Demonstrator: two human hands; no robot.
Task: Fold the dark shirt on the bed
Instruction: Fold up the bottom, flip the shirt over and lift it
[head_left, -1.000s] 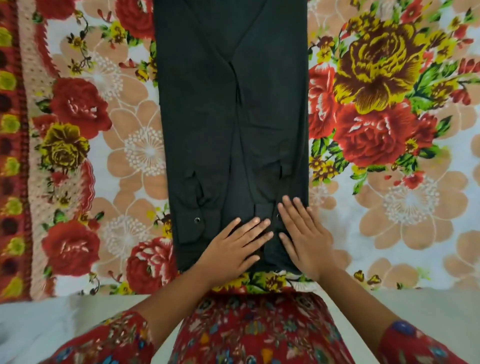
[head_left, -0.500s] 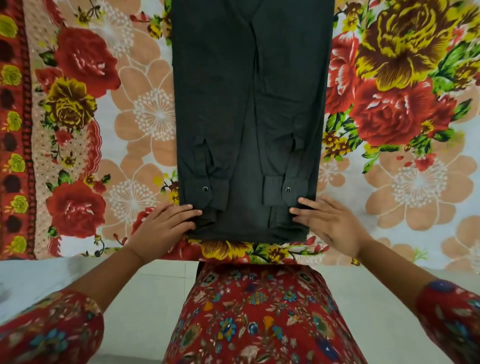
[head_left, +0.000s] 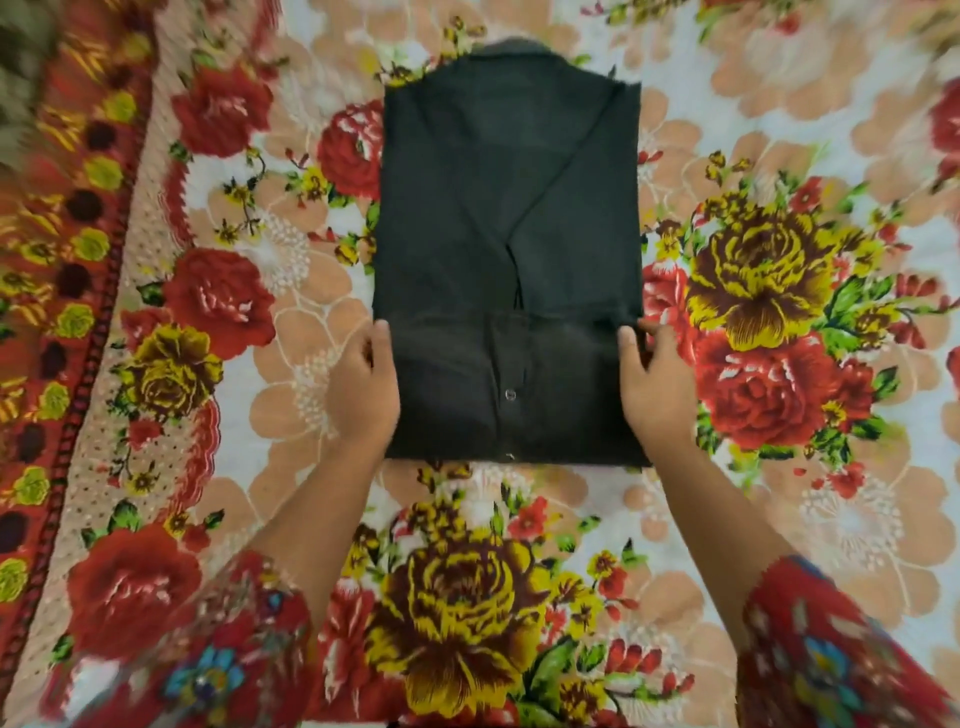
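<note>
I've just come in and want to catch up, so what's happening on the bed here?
A person is folding a dark shirt on a floral bedspread. The shirt lies as a narrow rectangle, collar at the far end, its near part folded up over the middle. The left hand and right hand hold the flap's two upper corners, one on each side.

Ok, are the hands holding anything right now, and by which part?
The shirt. The left hand and the right hand each pinch a side edge of its folded-over near flap, close to the flap's far corners.
</note>
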